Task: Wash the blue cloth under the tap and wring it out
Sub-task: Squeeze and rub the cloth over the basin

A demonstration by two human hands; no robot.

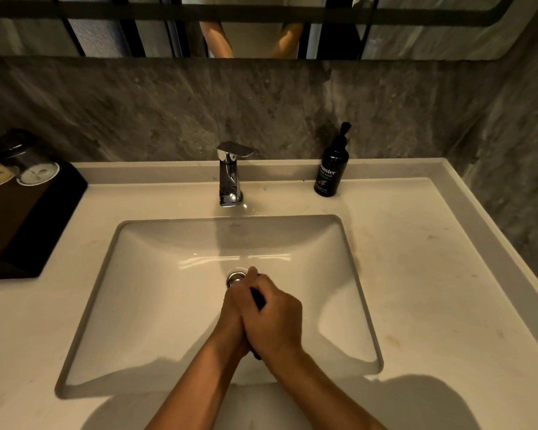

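- The dark pump bottle (332,169) carries pale lettering: the larger line ends in "unster", its first letter turned out of sight, and the line beneath reads "wash" after a blurred word. Smaller print lower on the label is too fine to read.
- Two round lids (38,173) on the jars at the far left bear marks too blurred to make out.
- The left hand (233,315) and right hand (272,318) are pressed together over the sink (143,305), fingers curled and clenched around the blue cloth (257,297).
- The cloth is almost wholly hidden between the palms. A dark blue strip shows between the knuckles of the two hands, and a small tip pokes out below the wrists.
- The right hand overlaps the left, its fingers wrapped over the cloth; the left fingers lie mostly behind it, so their exact curl cannot be told.
- The drain (236,278) sits just beyond the fingertips, partly covered by them.
- The chrome tap (230,175) stands well beyond the fingers, on the counter (416,274) behind the basin. No stream of water can be made out.
- The bottle stands beyond the fingers and to their right, near the wall.
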